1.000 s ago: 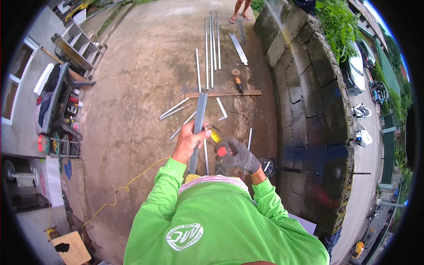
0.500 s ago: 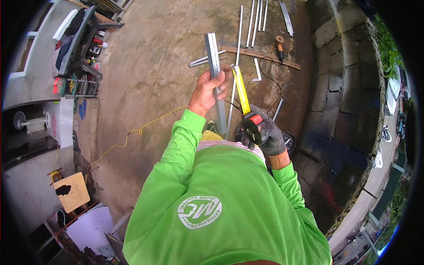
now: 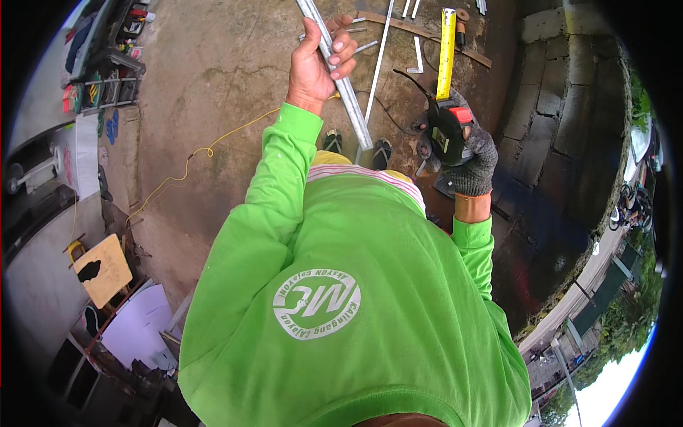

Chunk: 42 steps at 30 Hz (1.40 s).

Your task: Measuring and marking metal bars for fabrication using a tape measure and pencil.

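The tape measure (image 3: 447, 139) had swung out to the person's right, well apart from the metal channel (image 3: 348, 96); 0.5 s earlier, its yellow blade (image 3: 446, 57) had stood close beside that piece. The blade was extended, pointing away from the body, and its tip appeared free. The gloved right hand (image 3: 477, 160) was wrapped around the tape's case. The bare left hand (image 3: 309, 71) gripped the channel between thumb and fingers, holding it aslant in front of the body. With the 2 things parted, measuring seemed to be interrupted at that instant.
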Motion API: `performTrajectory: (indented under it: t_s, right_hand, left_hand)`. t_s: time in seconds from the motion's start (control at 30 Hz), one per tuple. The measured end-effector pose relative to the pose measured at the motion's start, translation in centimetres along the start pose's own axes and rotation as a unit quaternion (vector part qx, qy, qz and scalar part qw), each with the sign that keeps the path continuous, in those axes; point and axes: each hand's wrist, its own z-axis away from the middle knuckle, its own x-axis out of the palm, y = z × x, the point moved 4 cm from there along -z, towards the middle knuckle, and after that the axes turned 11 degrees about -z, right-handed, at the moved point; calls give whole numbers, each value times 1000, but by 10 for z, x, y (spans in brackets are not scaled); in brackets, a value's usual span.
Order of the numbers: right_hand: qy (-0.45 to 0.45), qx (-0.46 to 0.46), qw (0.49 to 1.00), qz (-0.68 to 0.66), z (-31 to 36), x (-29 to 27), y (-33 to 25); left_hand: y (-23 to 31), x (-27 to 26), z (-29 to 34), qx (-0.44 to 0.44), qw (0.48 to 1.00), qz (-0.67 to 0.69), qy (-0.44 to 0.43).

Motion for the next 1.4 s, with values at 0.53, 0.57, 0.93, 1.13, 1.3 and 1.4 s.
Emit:
performTrajectory:
  t_s: [0.53,0.57,0.93,1.13,1.3,1.4]
  right_hand:
    - [78,10,997,-18,31,-25,27]
    - [79,9,997,-12,30,-23,27]
    - [40,1,999,-33,21,-27,30]
    - [4,23,997,-74,21,-25,35]
    - [-18,37,998,-57,21,-25,36]
    - [-10,45,997,-69,18,-35,40]
  left_hand:
    - [32,-48,9,37,992,96,69]
    - [32,-46,9,43,987,148,54]
    - [24,-59,41,-101,930,-222,276]
    - [-4,-77,90,-209,917,-191,282]
    - [-24,-78,133,-273,949,-33,157]
    - [-41,-74,152,-191,965,118,137]
